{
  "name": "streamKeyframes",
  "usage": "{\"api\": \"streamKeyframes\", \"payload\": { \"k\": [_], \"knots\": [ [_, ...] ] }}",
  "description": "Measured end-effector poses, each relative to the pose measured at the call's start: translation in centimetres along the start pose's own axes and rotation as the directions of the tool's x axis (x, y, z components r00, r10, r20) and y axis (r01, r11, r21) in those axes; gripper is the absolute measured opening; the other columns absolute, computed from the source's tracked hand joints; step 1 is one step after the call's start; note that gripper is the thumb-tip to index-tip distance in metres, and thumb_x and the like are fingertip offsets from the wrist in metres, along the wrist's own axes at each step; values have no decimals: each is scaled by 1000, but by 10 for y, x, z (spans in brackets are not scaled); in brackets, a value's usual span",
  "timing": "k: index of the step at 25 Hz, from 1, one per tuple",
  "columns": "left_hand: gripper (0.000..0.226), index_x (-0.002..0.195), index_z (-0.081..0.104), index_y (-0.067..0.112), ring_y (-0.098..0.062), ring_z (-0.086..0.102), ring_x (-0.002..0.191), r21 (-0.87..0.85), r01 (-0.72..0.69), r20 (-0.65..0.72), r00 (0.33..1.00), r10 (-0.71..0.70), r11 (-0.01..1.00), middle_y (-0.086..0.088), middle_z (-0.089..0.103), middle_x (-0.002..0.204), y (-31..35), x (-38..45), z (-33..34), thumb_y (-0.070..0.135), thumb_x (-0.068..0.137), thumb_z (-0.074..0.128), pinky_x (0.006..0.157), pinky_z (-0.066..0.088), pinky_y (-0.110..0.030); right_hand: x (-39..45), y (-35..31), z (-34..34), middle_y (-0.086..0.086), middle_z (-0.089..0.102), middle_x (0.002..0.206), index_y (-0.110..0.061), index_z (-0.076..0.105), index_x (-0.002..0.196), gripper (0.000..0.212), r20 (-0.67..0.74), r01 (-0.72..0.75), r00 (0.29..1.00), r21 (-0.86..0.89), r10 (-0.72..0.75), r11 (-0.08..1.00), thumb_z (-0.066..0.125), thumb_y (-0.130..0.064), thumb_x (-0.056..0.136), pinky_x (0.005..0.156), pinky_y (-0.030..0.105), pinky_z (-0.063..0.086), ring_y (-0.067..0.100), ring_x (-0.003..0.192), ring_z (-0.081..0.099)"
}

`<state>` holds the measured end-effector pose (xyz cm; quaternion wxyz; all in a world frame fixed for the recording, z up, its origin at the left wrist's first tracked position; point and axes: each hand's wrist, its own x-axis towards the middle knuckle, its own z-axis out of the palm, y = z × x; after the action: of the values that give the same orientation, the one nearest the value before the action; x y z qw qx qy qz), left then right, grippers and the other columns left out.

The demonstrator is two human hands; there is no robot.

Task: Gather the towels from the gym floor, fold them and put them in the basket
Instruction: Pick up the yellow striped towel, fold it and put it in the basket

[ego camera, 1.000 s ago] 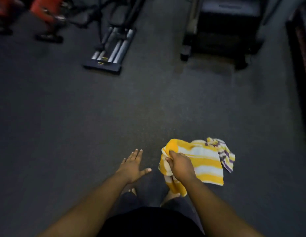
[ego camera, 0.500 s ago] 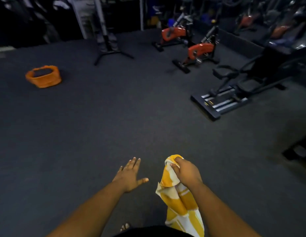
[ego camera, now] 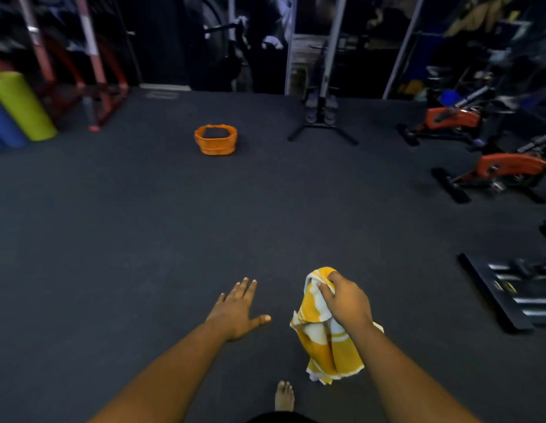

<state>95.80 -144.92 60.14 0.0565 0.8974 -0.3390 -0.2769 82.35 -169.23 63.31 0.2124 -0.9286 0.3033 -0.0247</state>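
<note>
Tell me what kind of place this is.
A gym, most likely: orange exercise bikes stand at the right, a red weight rack at the back left, rolled mats beside it, all on dark rubber flooring.

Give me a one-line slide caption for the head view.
Right hand carries yellow striped towel, left hand open, orange basket ahead.

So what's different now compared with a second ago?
The view has swung left: the orange basket now sits ahead, where a second ago only machines showed. The yellow striped towel hangs bunched instead of spread, and the purple striped cloth is out of view. Unchanged: right hand gripping the towel, left hand open and empty.
</note>
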Motion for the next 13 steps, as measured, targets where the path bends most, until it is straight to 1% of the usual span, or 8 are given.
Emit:
{"api": "streamKeyframes", "payload": {
  "k": [2, 3, 7, 10, 13],
  "knots": [
    [109, 160, -17, 25, -19, -8, 157, -8, 57, -23, 998, -57, 998, 0, -17, 169, -30, 25, -22, 84, 84, 33, 127, 7, -48, 53, -31, 13, -2, 67, 94, -27, 56, 109, 35, 20, 63, 998, 15, -63, 998, 40, -57, 101, 71, 36, 56, 21, 85, 65],
    [111, 160, -17, 25, -19, -8, 157, -10, 81, -28, 996, -81, 997, 0, -17, 169, -43, 37, -32, 87, 81, 29, 127, 7, -48, 77, -45, 19, -2, 67, 94, -26, 56, 110, 35, 29, 87, 996, 14, -88, 996, 40, -56, 102, 70, 35, 55, 20, 85, 65],
    [127, 160, -18, 26, -18, -9, 157, -70, 183, -58, 981, -187, 981, 1, -18, 169, -92, 87, -78, 96, 56, 9, 127, 6, -49, 176, -97, 39, -6, 60, 86, -28, 53, 103, 32, 99, 180, 978, 30, -182, 983, 39, -57, 102, 69, 33, 54, 16, 79, 60],
    [130, 160, -18, 26, -19, -9, 157, -127, 242, -84, 964, -253, 962, 1, -18, 169, -127, 127, -111, 96, 54, 7, 127, 7, -49, 247, -139, 50, -5, 61, 87, -27, 52, 102, 31, 160, 255, 954, 9, -253, 967, 40, -56, 102, 68, 35, 54, 17, 78, 59],
    [128, 160, -17, 25, -19, -8, 157, -167, 268, -97, 953, -286, 949, 0, -17, 169, -161, 167, -136, 96, 57, 9, 127, 7, -49, 308, -174, 63, -1, 66, 97, -26, 55, 109, 33, 176, 297, 941, -17, -289, 955, 41, -55, 102, 69, 35, 53, 21, 83, 62]
  ]
}}
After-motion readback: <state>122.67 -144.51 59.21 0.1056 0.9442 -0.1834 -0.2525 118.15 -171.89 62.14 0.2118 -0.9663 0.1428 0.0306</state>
